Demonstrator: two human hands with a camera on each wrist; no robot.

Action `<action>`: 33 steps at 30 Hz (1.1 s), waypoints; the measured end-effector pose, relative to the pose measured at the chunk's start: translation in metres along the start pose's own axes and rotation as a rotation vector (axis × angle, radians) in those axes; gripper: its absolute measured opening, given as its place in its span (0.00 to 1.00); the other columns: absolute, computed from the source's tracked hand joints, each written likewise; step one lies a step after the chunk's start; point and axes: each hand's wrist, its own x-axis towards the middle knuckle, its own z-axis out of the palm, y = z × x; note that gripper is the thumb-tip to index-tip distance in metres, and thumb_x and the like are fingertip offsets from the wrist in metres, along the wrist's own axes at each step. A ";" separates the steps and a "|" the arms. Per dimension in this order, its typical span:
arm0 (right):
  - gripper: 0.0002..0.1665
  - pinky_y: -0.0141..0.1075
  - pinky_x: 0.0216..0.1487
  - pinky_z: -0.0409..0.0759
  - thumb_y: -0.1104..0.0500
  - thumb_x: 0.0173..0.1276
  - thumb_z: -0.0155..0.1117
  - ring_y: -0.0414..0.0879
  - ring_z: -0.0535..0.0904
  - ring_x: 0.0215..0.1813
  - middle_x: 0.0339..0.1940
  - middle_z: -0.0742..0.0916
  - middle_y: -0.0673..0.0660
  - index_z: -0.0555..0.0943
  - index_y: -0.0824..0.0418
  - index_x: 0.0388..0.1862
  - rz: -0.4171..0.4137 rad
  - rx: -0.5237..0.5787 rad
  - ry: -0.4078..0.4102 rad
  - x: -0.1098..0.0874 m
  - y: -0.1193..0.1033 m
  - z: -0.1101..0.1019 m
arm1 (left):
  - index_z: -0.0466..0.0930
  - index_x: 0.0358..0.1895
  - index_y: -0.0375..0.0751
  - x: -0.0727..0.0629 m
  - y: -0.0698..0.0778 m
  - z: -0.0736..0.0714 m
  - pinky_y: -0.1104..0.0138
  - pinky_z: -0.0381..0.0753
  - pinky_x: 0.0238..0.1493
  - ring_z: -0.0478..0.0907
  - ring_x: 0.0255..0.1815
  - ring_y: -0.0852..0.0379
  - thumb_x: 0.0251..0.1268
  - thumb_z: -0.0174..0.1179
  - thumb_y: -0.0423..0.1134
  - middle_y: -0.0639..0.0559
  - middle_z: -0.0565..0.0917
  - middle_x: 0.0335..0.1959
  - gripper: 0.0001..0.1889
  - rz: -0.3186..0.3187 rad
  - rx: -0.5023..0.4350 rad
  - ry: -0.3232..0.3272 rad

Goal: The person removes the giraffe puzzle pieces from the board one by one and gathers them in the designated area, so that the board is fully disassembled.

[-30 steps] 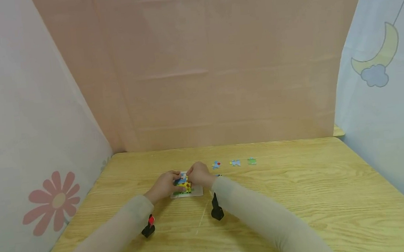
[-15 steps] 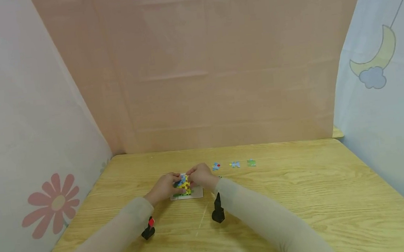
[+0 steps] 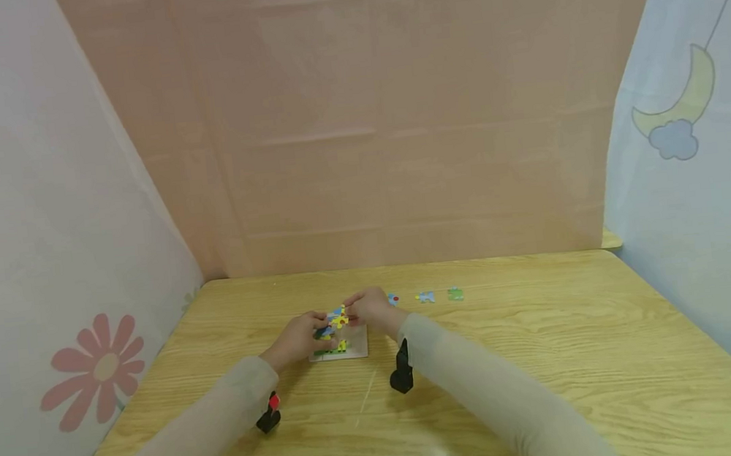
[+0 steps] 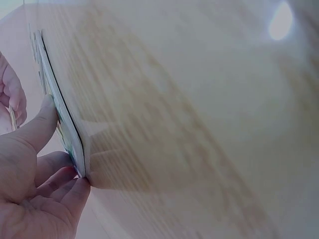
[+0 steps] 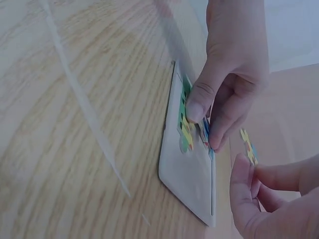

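A pale jigsaw tray (image 3: 358,345) lies on the table, partly filled at its left with pieces showing green, blue and yellow. My left hand (image 3: 296,341) grips the tray's left side. Its thumb presses on the pieces while the other fingers sit at the edge, as the right wrist view shows. Over the tray's far part, my right hand (image 3: 376,310) pinches a yellow puzzle piece (image 5: 248,146) between thumb and fingers, raised above the tray. Bare tray bottom (image 5: 187,172) shows on the right side. The left hand hides some of the fitted pieces.
Behind and right of the right hand lie a blue piece with a red spot (image 3: 394,299), a light-blue piece (image 3: 426,297) and a green piece (image 3: 455,293). A peach cloth (image 3: 397,144) hangs behind the wooden table (image 3: 535,344).
The yellow piece has come up off the tray in my right hand, which has shifted back and slightly right. More tray bottom is exposed. The left hand stays in place.
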 end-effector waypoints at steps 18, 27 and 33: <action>0.14 0.46 0.57 0.81 0.70 0.70 0.56 0.49 0.81 0.40 0.46 0.82 0.63 0.79 0.70 0.53 0.012 -0.023 0.028 -0.017 -0.006 -0.049 | 0.73 0.64 0.32 0.002 0.002 0.001 0.50 0.63 0.71 0.63 0.72 0.41 0.57 0.68 0.47 0.42 0.70 0.70 0.33 -0.023 0.037 -0.013; 0.16 0.42 0.54 0.82 0.71 0.70 0.55 0.46 0.77 0.37 0.44 0.80 0.61 0.77 0.72 0.55 0.028 -0.053 0.043 -0.024 0.003 -0.079 | 0.73 0.64 0.33 0.001 -0.001 0.000 0.49 0.63 0.71 0.64 0.72 0.40 0.57 0.68 0.48 0.42 0.70 0.69 0.33 -0.007 0.052 -0.014; 0.16 0.44 0.51 0.84 0.72 0.69 0.57 0.48 0.80 0.38 0.47 0.82 0.64 0.78 0.74 0.54 0.031 -0.142 0.048 -0.028 0.021 -0.097 | 0.73 0.64 0.33 0.000 -0.002 0.000 0.49 0.62 0.72 0.63 0.72 0.40 0.58 0.68 0.48 0.42 0.70 0.70 0.33 -0.016 0.054 -0.023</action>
